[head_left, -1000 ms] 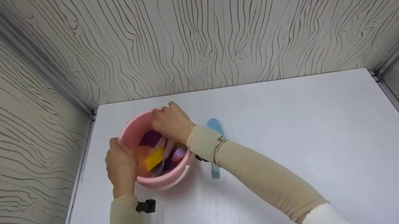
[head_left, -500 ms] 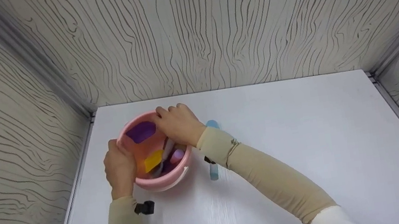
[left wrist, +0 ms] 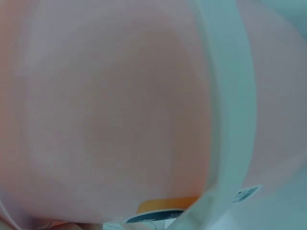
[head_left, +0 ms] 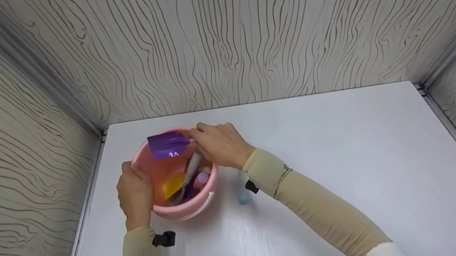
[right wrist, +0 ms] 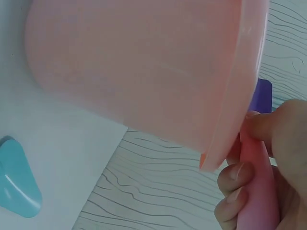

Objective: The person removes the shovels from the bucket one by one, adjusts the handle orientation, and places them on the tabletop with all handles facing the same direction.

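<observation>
A pink bucket (head_left: 163,212) stands at the left of the table, its mouth tilted towards the head camera. My left hand (head_left: 134,197) grips its left rim. At the right rim, my right hand (head_left: 222,145) holds a toy shovel (head_left: 166,145) with a purple blade, which lies over the bucket's mouth. The right wrist view shows its pink handle (right wrist: 257,187) between my thumb and curled fingers. Inside the bucket are a yellow piece (head_left: 174,185), a tool with a pale grey handle (head_left: 191,170) and a pink-lilac piece (head_left: 201,179). Pink bucket wall fills most of the left wrist view.
On the white table (head_left: 330,166), right of the bucket, lies a light blue tool (head_left: 244,196), partly hidden under my right forearm. The bucket's white handle (head_left: 202,209) hangs along its near side. Wood-patterned walls (head_left: 213,34) close in the back and both sides.
My right hand has drawn the purple shovel up from inside the bucket to its rim, moving right. My left hand keeps its grip on the rim.
</observation>
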### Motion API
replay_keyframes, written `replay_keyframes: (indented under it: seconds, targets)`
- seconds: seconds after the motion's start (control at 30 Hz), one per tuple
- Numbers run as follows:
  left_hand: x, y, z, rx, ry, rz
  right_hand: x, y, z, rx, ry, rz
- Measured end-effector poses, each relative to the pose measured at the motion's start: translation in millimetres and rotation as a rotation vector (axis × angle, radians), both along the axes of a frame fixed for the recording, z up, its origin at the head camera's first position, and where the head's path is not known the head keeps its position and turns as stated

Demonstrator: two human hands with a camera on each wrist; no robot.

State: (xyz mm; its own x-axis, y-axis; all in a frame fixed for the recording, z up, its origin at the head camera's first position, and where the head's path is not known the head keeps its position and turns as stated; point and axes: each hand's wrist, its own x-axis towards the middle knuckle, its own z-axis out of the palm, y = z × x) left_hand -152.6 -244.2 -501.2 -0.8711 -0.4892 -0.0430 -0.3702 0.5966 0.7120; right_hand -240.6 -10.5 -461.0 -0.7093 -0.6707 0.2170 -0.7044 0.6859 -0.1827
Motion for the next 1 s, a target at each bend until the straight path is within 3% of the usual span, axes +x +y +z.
replay_keyframes:
  seconds: [0.17, 0.37, 0.77, 1.0]
  targets:
    - [1.6, -2, 1.3, 0.011, -0.004, 0.007, 2.3, 11, -5.3, -0.141, -0.062, -0.048]
    - [1.6, 0, 3.0, 0.047, -0.017, 0.010, 4.2, 25, -16.5, -0.313, -0.058, -0.099]
    - [2.2, 2, -1.9, 0.015, -0.001, 0.003, 14.7, 63, -42.3, -0.500, -0.160, -0.185]
    - [2.0, 3, 2.7, 0.058, -0.040, 0.008, 18.2, 80, -55.1, -0.606, -0.192, -0.226]
